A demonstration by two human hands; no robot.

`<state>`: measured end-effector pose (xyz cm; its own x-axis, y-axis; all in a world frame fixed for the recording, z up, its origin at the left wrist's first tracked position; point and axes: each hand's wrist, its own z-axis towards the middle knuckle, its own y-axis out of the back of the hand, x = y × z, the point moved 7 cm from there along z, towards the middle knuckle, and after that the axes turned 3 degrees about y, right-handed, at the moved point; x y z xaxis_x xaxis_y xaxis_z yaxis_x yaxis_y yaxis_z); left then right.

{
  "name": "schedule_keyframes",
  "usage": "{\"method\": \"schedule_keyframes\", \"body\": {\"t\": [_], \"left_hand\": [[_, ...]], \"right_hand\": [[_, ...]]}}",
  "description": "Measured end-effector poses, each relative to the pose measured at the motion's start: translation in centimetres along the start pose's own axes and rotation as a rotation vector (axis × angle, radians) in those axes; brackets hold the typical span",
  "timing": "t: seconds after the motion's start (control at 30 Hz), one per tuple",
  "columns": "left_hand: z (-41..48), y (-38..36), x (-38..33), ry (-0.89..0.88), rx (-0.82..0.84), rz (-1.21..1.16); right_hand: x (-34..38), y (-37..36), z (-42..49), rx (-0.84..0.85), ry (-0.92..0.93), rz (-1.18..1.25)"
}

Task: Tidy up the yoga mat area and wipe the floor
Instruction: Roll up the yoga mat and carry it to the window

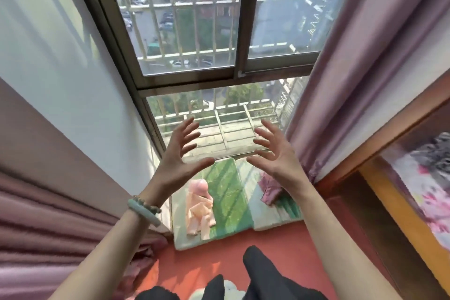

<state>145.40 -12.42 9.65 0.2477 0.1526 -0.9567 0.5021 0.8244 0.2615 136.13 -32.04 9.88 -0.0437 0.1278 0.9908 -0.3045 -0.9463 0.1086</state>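
The yoga mat [229, 200] lies on the floor [219, 251] below both hands; judged light, padded and creased for folding, best taken at its near edge. The peach cloth [199, 212] below the left hand [180, 156] and the mauve cloth [269, 190] below the right hand [275, 153] look limp. Both hands are spread and empty.

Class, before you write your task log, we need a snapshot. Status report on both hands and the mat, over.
Left hand open, empty. Right hand open, empty. Green mat laid out flat, untouched. Peach cloth and mauve cloth lying on it, over.
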Motion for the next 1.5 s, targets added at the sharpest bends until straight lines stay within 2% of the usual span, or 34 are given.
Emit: {"method": "schedule_keyframes", "body": {"t": [0.37,0.67,0.93,1.13,1.5], "left_hand": [[2.9,-10.1,-5.4,-0.197,0.48,-0.136],[-3.1,-22.6,-10.3,-0.357,0.953,-0.201],[-14.0,-34.5,-15.7,-0.455,1.339,-0.267],[-24.7,-43.5,-19.8,-0.509,1.547,-0.316],[-49.3,-58.6,-29.0,-0.581,1.788,-0.4]], "right_hand": [[3.0,8.3,-11.1,-0.516,-0.01,-0.125],[4.2,11.5,-28.0,-1.057,-0.072,-0.214],[5.9,12.3,-45.5,-1.459,-0.103,-0.233],[7.3,12.6,-58.5,-1.698,-0.139,-0.285],[11.5,16.1,-84.0,-1.957,-0.228,-0.408]]}}
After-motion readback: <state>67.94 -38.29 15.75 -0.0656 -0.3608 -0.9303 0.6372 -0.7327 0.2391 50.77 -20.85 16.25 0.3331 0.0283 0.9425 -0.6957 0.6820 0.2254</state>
